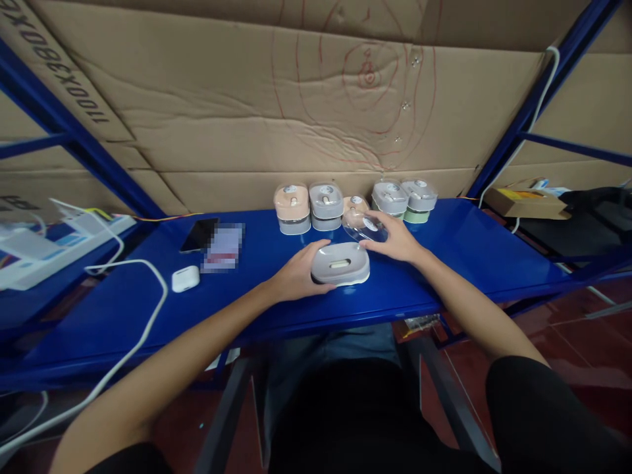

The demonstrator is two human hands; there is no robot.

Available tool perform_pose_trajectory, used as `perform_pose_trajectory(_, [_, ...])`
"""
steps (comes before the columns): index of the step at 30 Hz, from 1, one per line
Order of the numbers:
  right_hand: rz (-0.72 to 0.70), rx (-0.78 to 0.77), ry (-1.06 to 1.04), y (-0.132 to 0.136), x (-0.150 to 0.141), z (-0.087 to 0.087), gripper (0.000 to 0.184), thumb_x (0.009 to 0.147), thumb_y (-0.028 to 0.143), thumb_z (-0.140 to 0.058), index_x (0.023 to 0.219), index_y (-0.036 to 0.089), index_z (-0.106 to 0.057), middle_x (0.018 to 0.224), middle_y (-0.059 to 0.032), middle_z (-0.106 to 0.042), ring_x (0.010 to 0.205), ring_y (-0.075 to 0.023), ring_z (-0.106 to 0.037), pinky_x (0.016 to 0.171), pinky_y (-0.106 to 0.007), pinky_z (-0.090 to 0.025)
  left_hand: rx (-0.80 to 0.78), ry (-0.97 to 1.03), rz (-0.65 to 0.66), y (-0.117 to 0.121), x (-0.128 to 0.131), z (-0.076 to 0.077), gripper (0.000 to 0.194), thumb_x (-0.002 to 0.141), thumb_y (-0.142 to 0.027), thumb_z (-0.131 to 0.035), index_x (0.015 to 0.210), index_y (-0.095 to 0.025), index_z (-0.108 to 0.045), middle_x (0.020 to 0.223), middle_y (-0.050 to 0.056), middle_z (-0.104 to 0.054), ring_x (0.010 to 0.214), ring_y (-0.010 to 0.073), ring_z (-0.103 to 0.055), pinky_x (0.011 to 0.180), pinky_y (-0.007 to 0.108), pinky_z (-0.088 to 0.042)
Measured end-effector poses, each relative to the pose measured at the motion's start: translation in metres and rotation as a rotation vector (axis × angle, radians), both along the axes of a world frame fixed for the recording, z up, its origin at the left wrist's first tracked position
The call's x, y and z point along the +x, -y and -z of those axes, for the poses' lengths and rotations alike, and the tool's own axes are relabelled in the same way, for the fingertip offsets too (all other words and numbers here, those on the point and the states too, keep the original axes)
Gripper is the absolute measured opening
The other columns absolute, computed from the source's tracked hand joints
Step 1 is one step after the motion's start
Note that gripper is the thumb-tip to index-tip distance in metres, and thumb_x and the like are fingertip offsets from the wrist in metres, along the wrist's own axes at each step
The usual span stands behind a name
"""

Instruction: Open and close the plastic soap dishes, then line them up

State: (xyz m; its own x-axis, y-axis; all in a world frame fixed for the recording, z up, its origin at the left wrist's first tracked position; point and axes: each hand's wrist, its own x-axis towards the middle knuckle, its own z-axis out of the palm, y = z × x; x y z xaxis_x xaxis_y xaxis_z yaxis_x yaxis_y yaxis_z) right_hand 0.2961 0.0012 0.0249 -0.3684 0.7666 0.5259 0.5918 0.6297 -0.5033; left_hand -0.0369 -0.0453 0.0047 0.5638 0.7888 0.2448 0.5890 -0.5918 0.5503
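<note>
A grey oval container (333, 264) with a pale slot in its top rests on the blue table near the front edge. My left hand (302, 271) grips its left end, thumb and fingers around the side. Above and behind it, my right hand (394, 238) holds a clear plastic lid (364, 227), tilted and apart from the grey container. Through and behind the lid shows a peach container (354, 205), partly hidden. In a row at the back stand another peach container (292, 203), a grey one (326, 205), and two grey-topped ones (390, 194) (419, 197) with green lower parts.
On the left of the blue table (276, 316) lie a white earbud case (185, 279), a dark phone (198, 235) and a blurred-out paper (223, 248). A white cable (148, 322) crosses the left side near power strips (64, 247). Cardboard (207, 99) stands behind; blue posts flank it.
</note>
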Motion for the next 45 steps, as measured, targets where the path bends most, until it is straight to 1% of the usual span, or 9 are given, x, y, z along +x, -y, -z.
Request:
perform_pose_trajectory(3, [-0.107,0.019,0.037,0.012,-0.009,-0.005,0.093,0.087,0.080,-0.084,0.161,0.025,-0.067,0.160,-0.0178,-0.071,0.142,-0.0422,-0.070,0.123,-0.065,-0.055,-0.009,0.011,-0.006,0.000,0.002,0.000,0.116,0.078,-0.051,-0.097,0.173,-0.021,-0.039,0.176,0.022,-0.053,0.163,0.0463,-0.053,0.136,0.064,-0.043])
perform_pose_trajectory(7, [-0.270,0.015,0.124,0.026,-0.028,-0.009,0.092,0.086,0.073,-0.089,0.164,0.029,-0.066,0.161,-0.0154,-0.069,0.152,-0.0416,-0.063,0.131,-0.063,-0.048,-0.046,0.104,0.008,-0.004,0.000,0.005,0.133,0.073,-0.049,-0.101,0.181,-0.025,-0.028,0.170,0.022,-0.060,0.158,0.0477,-0.059,0.130,0.067,-0.050])
perform_pose_trajectory(11, [-0.323,-0.021,0.228,0.031,-0.052,-0.014,0.091,0.086,0.066,-0.091,0.166,0.030,-0.065,0.155,-0.0147,-0.069,0.142,-0.0403,-0.068,0.124,-0.059,-0.055,-0.141,0.234,0.037,-0.008,-0.001,0.010,0.149,0.067,-0.050,-0.106,0.184,-0.026,-0.017,0.166,0.024,-0.064,0.152,0.0477,-0.066,0.126,0.068,-0.053])
perform_pose_trajectory(15, [-0.355,-0.046,0.324,0.029,-0.065,-0.022,0.090,0.085,0.063,-0.092,0.164,0.026,-0.067,0.145,-0.0156,-0.071,0.130,-0.0392,-0.073,0.111,-0.054,-0.062,-0.161,0.315,0.014,-0.009,0.001,0.014,0.155,0.063,-0.050,-0.108,0.184,-0.026,-0.015,0.164,0.023,-0.065,0.152,0.0478,-0.066,0.128,0.067,-0.050])
perform_pose_trajectory(20, [-0.360,-0.058,0.317,0.025,-0.062,-0.011,0.091,0.088,0.068,-0.089,0.166,0.028,-0.064,0.147,-0.0153,-0.068,0.130,-0.0383,-0.072,0.111,-0.054,-0.063,-0.156,0.290,-0.003,-0.009,0.000,0.016,0.153,0.064,-0.051,-0.108,0.184,-0.025,-0.017,0.152,0.021,-0.072,0.143,0.0464,-0.071,0.125,0.067,-0.051])
perform_pose_trajectory(26, [-0.368,-0.063,0.325,0.024,-0.048,0.013,0.108,0.087,0.073,-0.090,0.178,0.032,-0.049,0.158,-0.0175,-0.062,0.143,-0.0426,-0.066,0.120,-0.060,-0.057,-0.157,0.190,-0.014,-0.009,-0.004,0.013,0.150,0.063,-0.055,-0.106,0.182,-0.021,-0.021,0.161,0.025,-0.065,0.152,0.0486,-0.063,0.128,0.069,-0.048])
perform_pose_trajectory(30, [-0.386,-0.131,0.341,0.022,-0.037,0.008,0.117,0.083,0.069,-0.095,0.181,0.032,-0.043,0.159,-0.0165,-0.061,0.146,-0.0426,-0.064,0.121,-0.059,-0.056,-0.109,0.168,0.004,-0.008,-0.006,0.012,0.142,0.067,-0.055,-0.104,0.181,-0.021,-0.025,0.159,0.024,-0.066,0.154,0.0479,-0.061,0.130,0.069,-0.046])
perform_pose_trajectory(35, [-0.365,-0.164,0.320,0.019,-0.031,0.006,0.120,0.080,0.068,-0.097,0.181,0.033,-0.043,0.157,-0.0153,-0.065,0.146,-0.0438,-0.063,0.125,-0.064,-0.051,-0.042,0.169,0.005,-0.009,-0.007,0.016,0.134,0.070,-0.051,-0.102,0.178,-0.022,-0.028,0.160,0.025,-0.065,0.154,0.0475,-0.061,0.128,0.069,-0.049])
perform_pose_trajectory(45, [-0.209,-0.156,0.329,0.015,-0.030,0.014,0.117,0.082,0.068,-0.095,0.180,0.031,-0.045,0.140,-0.0151,-0.068,0.134,-0.0434,-0.068,0.116,-0.061,-0.059,0.040,0.079,-0.054,-0.016,-0.008,0.018,0.120,0.084,-0.052,-0.090,0.179,-0.016,-0.025,0.161,0.024,-0.063,0.157,0.0436,-0.057,0.133,0.064,-0.044])
